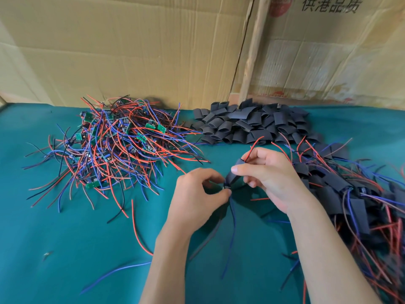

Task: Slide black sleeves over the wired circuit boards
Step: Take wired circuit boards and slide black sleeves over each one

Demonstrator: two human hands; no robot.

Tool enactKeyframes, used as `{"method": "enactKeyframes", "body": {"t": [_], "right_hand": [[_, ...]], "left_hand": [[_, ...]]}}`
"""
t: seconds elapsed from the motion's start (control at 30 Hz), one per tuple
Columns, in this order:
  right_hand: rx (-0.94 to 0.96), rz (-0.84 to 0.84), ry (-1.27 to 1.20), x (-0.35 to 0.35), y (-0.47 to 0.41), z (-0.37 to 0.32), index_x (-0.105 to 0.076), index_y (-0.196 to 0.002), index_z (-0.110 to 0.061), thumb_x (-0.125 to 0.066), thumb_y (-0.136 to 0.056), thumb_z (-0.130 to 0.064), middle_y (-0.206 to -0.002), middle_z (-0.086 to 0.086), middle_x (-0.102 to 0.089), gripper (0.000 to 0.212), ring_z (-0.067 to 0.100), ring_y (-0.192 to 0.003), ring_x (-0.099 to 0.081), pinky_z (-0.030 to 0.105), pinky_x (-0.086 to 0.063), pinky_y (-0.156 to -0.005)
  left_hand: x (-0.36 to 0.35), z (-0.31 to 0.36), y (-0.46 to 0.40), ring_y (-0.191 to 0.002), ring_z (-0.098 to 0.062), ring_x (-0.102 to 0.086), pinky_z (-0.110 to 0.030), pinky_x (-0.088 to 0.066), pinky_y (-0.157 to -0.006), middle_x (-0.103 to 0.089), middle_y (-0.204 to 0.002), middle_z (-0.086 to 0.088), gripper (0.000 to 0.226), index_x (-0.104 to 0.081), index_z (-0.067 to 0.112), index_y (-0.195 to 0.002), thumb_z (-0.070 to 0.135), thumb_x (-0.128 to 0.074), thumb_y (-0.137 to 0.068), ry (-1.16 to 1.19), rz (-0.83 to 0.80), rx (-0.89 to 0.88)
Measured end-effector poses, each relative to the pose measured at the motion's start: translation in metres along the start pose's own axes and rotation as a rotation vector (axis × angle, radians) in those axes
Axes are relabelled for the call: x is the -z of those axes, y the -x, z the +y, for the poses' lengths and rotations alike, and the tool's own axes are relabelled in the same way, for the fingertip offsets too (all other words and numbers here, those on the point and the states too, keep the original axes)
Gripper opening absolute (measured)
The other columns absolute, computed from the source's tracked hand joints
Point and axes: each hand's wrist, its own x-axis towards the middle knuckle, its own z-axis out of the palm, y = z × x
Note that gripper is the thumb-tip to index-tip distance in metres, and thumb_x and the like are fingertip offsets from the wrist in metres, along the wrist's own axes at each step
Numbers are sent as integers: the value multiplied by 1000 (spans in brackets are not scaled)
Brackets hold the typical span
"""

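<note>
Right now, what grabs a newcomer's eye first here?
The tangle of red, blue and black wires with green boards, heaped far left on the teal cloth. Behind centre sits a pile of empty black sleeves. Up front, the left hand and right hand work one black sleeve over a wired board.

Both forearms reach forward, bare. The left hand [198, 189] pinches with its fingers curled. The right hand [270, 174] seems to pinch too, forefinger outstretched.

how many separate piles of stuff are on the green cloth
3. A pile of bare wired boards at far left, a pile of empty black sleeves at far centre, and a pile of sleeved boards along the right, partly cut off by the frame edge.
</note>
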Motion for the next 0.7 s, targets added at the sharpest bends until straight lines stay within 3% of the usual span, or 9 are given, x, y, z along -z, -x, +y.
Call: {"method": "enactKeyframes", "body": {"t": [0.07, 0.2, 0.43, 0.57, 0.7], "right_hand": [[-5, 9, -89, 2, 1, -2, -62, -86, -9, -80, -76, 5, -68, 4, -66, 25, 12, -51, -54, 19, -40, -46], [-5, 3, -186, 3, 2, -6, -61, -85, -10, -79, -77, 3, -63, 2, -63, 24, 11, -50, -54, 19, -39, -44], [52, 70, -12, -5, 0, -7, -61, -81, -11, -88, -75, -13, -65, 7, -67, 28, 17, -51, -53, 23, -40, -44], [50, 90, 77, -5, 0, -8, -59, -81, -9, -88, -76, -18, -59, 7, -65, 30, 13, -43, -51, 21, -39, -41], [17, 113, 2, -4, 0, -10, -58, -80, -12, -88, -77, -20, -61, 5, -64, 31, 17, -46, -50, 24, -36, -40]], "left_hand": [[0, 1, -1, -68, -1, -64, -9, -44, -66, -71, -75, 13, 20, -74, 26, -85, 15, -85, -74, 168, -8, 49], [1, 5, -2, -71, -8, -69, -21, -56, -71, -75, -78, 7, 29, -73, 27, -87, 2, -83, -77, 393, -32, 95], [-7, 6, -1, -59, -16, -68, -37, -59, -59, -73, -75, 5, 41, -61, 25, -97, -4, -80, -76, 389, -3, 148], [-6, 7, 0, -59, -15, -69, -32, -53, -56, -76, -76, 5, 45, -55, 30, -101, 2, -81, -76, 375, 47, 141], [-4, 9, 0, -58, -14, -68, -32, -55, -57, -76, -76, 5, 42, -57, 29, -100, 5, -81, -76, 410, 74, 146]]}}
